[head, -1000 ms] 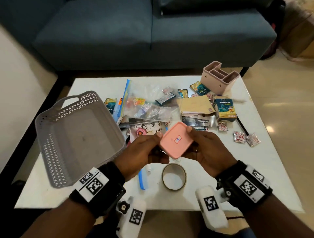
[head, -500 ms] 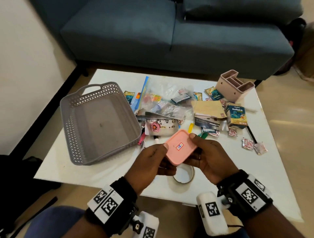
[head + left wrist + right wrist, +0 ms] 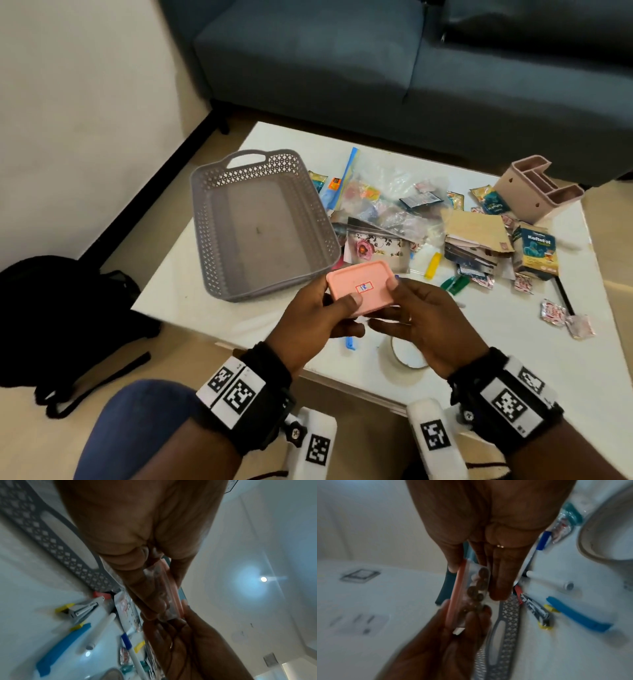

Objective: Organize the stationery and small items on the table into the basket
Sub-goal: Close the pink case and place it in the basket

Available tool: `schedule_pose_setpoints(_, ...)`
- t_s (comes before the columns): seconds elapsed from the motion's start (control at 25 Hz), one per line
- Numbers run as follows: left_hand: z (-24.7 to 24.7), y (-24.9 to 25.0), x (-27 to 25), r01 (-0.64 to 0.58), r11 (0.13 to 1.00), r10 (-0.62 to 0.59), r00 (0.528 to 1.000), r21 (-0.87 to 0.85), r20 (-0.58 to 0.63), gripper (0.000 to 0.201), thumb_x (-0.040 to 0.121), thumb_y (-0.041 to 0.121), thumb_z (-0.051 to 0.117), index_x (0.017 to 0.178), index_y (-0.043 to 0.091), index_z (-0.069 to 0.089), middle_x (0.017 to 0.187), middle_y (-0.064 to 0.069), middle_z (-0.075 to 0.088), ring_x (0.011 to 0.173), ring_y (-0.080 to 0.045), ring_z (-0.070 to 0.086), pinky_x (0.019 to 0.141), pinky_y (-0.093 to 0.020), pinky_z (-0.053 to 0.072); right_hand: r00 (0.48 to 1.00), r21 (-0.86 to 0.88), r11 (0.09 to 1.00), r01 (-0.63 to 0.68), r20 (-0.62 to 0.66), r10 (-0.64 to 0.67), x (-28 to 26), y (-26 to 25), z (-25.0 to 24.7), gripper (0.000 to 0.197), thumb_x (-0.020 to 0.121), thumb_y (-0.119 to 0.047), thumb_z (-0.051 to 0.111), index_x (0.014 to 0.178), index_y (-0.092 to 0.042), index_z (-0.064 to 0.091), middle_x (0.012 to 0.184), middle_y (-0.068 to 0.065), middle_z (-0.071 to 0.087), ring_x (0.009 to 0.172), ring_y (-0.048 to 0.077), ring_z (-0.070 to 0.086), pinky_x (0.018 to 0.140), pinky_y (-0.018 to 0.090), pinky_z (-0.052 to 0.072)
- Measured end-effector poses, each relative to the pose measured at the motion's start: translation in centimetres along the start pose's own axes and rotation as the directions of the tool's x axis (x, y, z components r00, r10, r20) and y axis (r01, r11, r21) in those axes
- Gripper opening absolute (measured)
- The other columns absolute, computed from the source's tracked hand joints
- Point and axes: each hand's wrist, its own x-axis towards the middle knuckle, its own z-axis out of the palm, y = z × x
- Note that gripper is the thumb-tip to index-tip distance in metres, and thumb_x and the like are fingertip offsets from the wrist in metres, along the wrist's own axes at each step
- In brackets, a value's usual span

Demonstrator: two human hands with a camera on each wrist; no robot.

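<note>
A small flat box with a pink lid (image 3: pixel 361 287) and a clear base is held between both hands, just in front of the basket's near right corner. My left hand (image 3: pixel 318 310) pinches its left end, thumb on the lid. My right hand (image 3: pixel 411 315) pinches the right end, fingers underneath. The right wrist view shows small dark round pieces inside the clear base (image 3: pixel 476 589). The grey perforated basket (image 3: pixel 219 219) lies empty on the left of the white table (image 3: pixel 496 356). Under the hands lie a stapler (image 3: pixel 82 612), pens (image 3: pixel 99 627) and a blue clip (image 3: pixel 60 650).
Loose items are piled right of the basket: a zip bag (image 3: pixel 383 195), sachets, a brown envelope (image 3: pixel 474 228), a medicine carton (image 3: pixel 537 251), a pink desk organiser (image 3: pixel 534 186). A tape roll (image 3: pixel 407 356) lies near the front edge. A blue sofa (image 3: pixel 411 68) stands behind, a black bag (image 3: pixel 61 308) on the floor left.
The view has swung left and the basket now sits further right. Both hands have carried the pink box left toward the basket's near corner and turned it flatter.
</note>
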Motion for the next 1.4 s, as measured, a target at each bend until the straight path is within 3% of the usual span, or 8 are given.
schedule_pose_setpoints(0.16, -3.0, 0.0, -0.4, 0.025, 0.998, -0.022, 0.998, 0.052, -0.053, 0.032, 0.099, 0.013, 0.057, 0.130, 0.019, 0.056, 0.118, -0.007, 0.070, 0.092, -0.029, 0.073, 0.084, -0.040, 0.061, 0.917, -0.727, 0.568, 0.386, 0.366, -0.156, 2.0, -0.9, 1.3, 0.082, 0.078, -0.030, 0.082, 0.146, -0.034, 0.038, 0.137, -0.019, 0.049, 0.122, 0.000, 0.051, 0.090, 0.017, 0.050)
schedule_pose_setpoints(0.36, -5.8, 1.2, -0.7, 0.009, 0.996, -0.005, 0.999, 0.084, -0.046, 0.031, 0.100, 0.019, 0.055, 0.130, 0.020, 0.054, 0.117, -0.007, 0.067, 0.084, -0.025, 0.072, 0.080, -0.033, 0.061, 0.766, -0.769, 0.059, 0.637, 0.623, -0.158, 5.7, -3.2, 5.9, 0.060, 0.072, -0.036, 0.074, 0.127, -0.025, 0.052, 0.116, -0.009, 0.056, 0.106, 0.008, 0.054, 0.087, 0.026, 0.048)
schedule_pose_setpoints(0.52, -12.5, 3.2, 1.4, -0.104, 0.910, 0.121, 0.992, 0.401, -0.017, 0.029, 0.103, 0.031, 0.047, 0.121, 0.014, 0.063, 0.103, -0.009, 0.068, 0.090, -0.019, 0.064, 0.078, -0.032, 0.054, 0.875, -0.882, 0.140, 0.449, 0.403, -0.267, 8.2, -3.6, 8.3, 0.047, 0.067, -0.033, 0.076, 0.109, -0.023, 0.056, 0.097, -0.007, 0.061, 0.088, 0.016, 0.059, 0.070, 0.028, 0.044)
schedule_pose_setpoints(0.72, -22.0, 3.6, 5.2, -0.062, -0.091, -0.074, 0.996, 0.994, 0.055, 0.060, 0.091, -0.001, 0.049, 0.141, 0.031, 0.049, 0.148, -0.001, 0.045, 0.140, -0.020, 0.040, 0.119, -0.042, 0.024, 0.967, -0.922, 0.349, 0.169, 0.087, -0.238, 10.5, -0.7, 7.9, 0.049, 0.069, -0.034, 0.079, 0.111, -0.024, 0.054, 0.089, -0.010, 0.059, 0.091, 0.022, 0.062, 0.071, 0.026, 0.037)
schedule_pose_setpoints(0.84, -22.7, 2.3, 5.0, -0.115, -0.326, -0.130, 0.989, 0.938, 0.076, 0.050, 0.093, 0.007, 0.051, 0.131, 0.041, 0.057, 0.143, 0.003, 0.051, 0.141, -0.015, 0.039, 0.121, -0.052, 0.004, 0.978, -0.935, 0.332, 0.124, 0.059, -0.198, 11.3, 0.2, 7.9, 0.056, 0.072, -0.040, 0.079, 0.117, -0.019, 0.054, 0.101, 0.000, 0.065, 0.098, 0.027, 0.063, 0.075, 0.030, 0.043)
schedule_pose_setpoints(1.12, -19.5, -1.3, 0.1, -0.104, -0.395, -0.040, 0.995, 0.913, 0.096, 0.034, 0.097, 0.021, 0.054, 0.126, 0.036, 0.063, 0.126, 0.002, 0.066, 0.125, -0.026, 0.054, 0.119, -0.051, 0.014, 0.990, -0.950, 0.296, 0.101, 0.068, -0.121, 14.6, -2.5, 8.8, 0.062, 0.067, -0.050, 0.076, 0.118, -0.023, 0.053, 0.109, 0.003, 0.068, 0.094, 0.026, 0.065, 0.084, 0.039, 0.052)
schedule_pose_setpoints(1.24, -16.1, -2.4, -2.1, -0.092, -0.326, -0.062, 0.995, 0.941, 0.076, 0.031, 0.094, 0.017, 0.054, 0.120, 0.028, 0.067, 0.114, -0.004, 0.069, 0.109, -0.031, 0.058, 0.097, -0.041, 0.040, 0.989, -0.968, 0.203, 0.146, 0.139, -0.049, 15.3, -2.8, 10.2, 0.066, 0.066, -0.050, 0.075, 0.121, -0.025, 0.049, 0.114, 0.001, 0.066, 0.100, 0.026, 0.064, 0.084, 0.035, 0.048)
schedule_pose_setpoints(1.4, -13.0, -4.2, -3.7, -0.033, -0.248, -0.036, 0.999, 0.968, 0.025, 0.027, 0.094, 0.019, 0.052, 0.116, 0.027, 0.066, 0.112, -0.005, 0.065, 0.108, -0.033, 0.055, 0.091, -0.044, 0.041, 0.951, -0.945, 0.105, 0.309, 0.307, -0.031, 15.1, -3.6, 12.0, 0.068, 0.073, -0.035, 0.080, 0.130, -0.021, 0.047, 0.120, 0.004, 0.061, 0.109, 0.025, 0.059, 0.079, 0.028, 0.039)
